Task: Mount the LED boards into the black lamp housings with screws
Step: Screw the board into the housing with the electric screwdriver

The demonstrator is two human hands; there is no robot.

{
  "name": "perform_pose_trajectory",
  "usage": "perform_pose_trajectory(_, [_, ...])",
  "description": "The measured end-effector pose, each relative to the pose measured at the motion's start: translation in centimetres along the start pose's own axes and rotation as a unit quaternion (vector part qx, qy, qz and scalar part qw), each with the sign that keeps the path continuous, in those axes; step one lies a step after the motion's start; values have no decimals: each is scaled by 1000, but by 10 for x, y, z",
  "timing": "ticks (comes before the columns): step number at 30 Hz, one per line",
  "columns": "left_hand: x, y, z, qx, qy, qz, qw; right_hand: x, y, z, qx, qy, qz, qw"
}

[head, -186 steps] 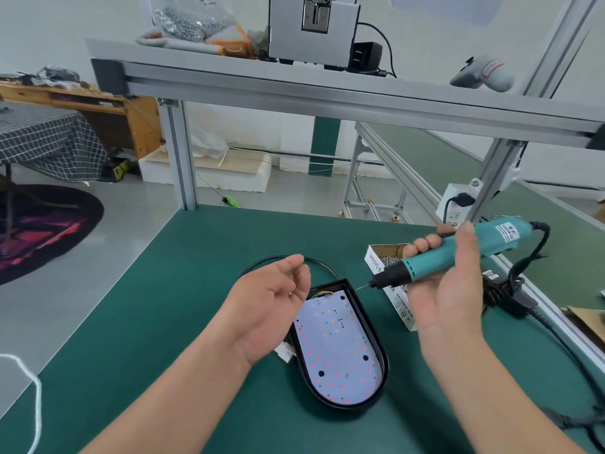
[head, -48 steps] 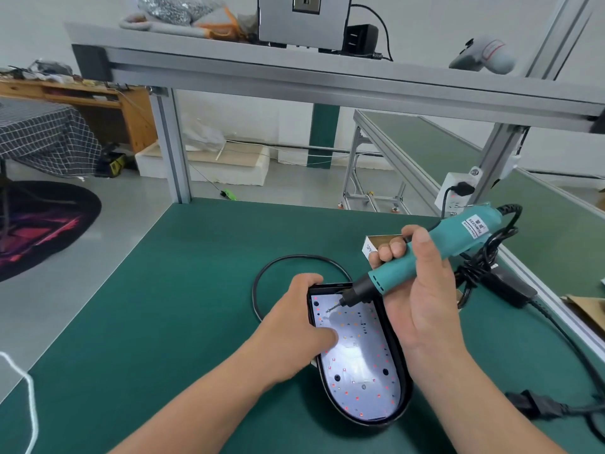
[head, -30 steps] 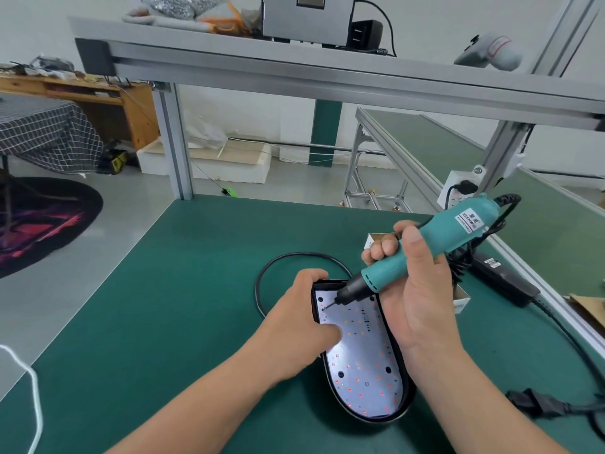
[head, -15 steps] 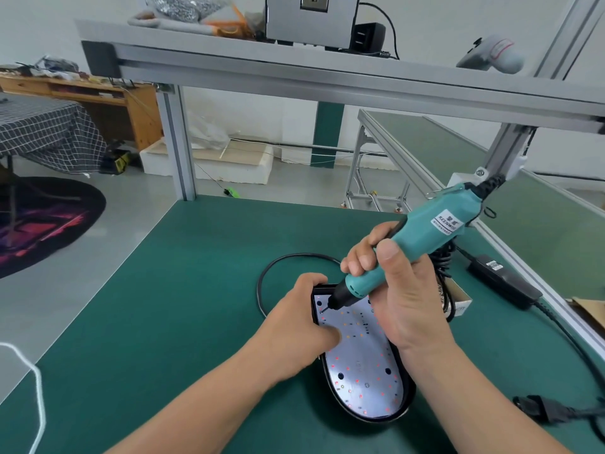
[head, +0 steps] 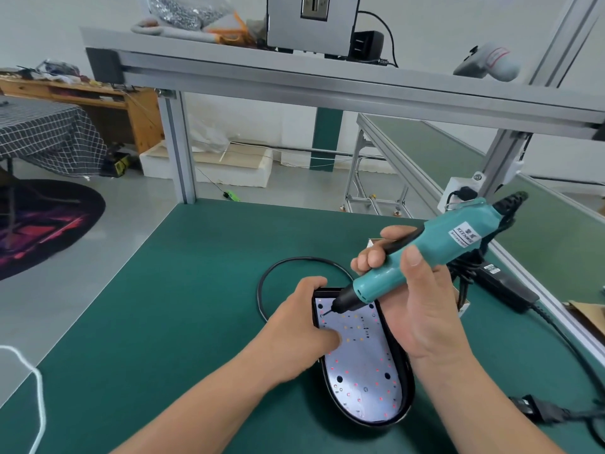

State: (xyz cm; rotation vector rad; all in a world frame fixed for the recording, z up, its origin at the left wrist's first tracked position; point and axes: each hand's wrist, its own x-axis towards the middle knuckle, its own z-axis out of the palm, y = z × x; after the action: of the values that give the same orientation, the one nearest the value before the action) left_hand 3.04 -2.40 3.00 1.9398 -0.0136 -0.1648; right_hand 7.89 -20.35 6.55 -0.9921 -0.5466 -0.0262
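Note:
A black lamp housing (head: 407, 393) lies on the green bench with a white LED board (head: 360, 375) seated inside it. My left hand (head: 299, 335) grips the housing's left rim, thumb pressing on the board. My right hand (head: 415, 303) grips a teal electric screwdriver (head: 425, 253), tilted down to the left. Its bit tip touches the board at the far left corner. No screw can be made out under the bit.
The housing's black cable (head: 294, 262) loops behind it. A small cardboard box (head: 463, 311) sits behind my right hand, mostly hidden. A black power adapter (head: 504, 288) and cords (head: 537, 411) lie to the right. An aluminium frame beam (head: 327, 83) crosses overhead.
The screwdriver came down from above the box to the board's far left corner and stood steeper. My left hand went from hovering open to gripping the housing.

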Motion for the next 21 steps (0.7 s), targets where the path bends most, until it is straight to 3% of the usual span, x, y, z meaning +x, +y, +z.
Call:
perform_pose_trajectory(5, [-2, 0, 0, -19, -3, -5, 1000, 2, -12, 2, -5, 20, -26, 999])
perform_pose_trajectory(12, [2, -4, -2, -68, 9, 25, 997, 14, -42, -34, 24, 184, -12, 982])
perform_pose_trajectory(21, [4, -7, 0, -97, 20, 40, 994, 19, -72, -87, 23, 321, -8, 947])
